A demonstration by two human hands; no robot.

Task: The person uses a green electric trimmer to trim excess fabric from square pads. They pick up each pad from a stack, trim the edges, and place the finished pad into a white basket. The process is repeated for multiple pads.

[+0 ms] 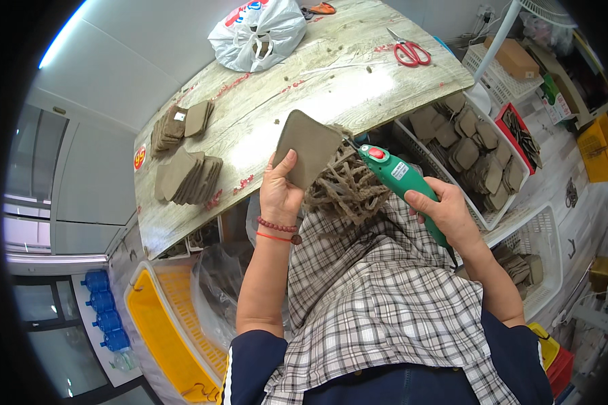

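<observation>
My left hand point(280, 192) grips a flat brown-grey fabric pad point(307, 147) with rounded corners, thumb on its face and fingers behind. My right hand point(446, 212) is wrapped round green electric scissors point(402, 179) with a red button on top. Their narrow dark tip points at the pad's right edge; I cannot tell whether it touches. Below the pad, a heap of stringy brown offcuts point(351, 192) lies on my checked apron point(378, 297).
Stacks of similar pads point(189, 177) stand on the wood-patterned table point(263, 101) at left. A white plastic bag point(258, 34) and red-handled scissors point(412, 52) lie farther back. At right are a white crate of pads point(496, 212) and another white basket point(544, 250); a yellow basket point(159, 331) stands lower left.
</observation>
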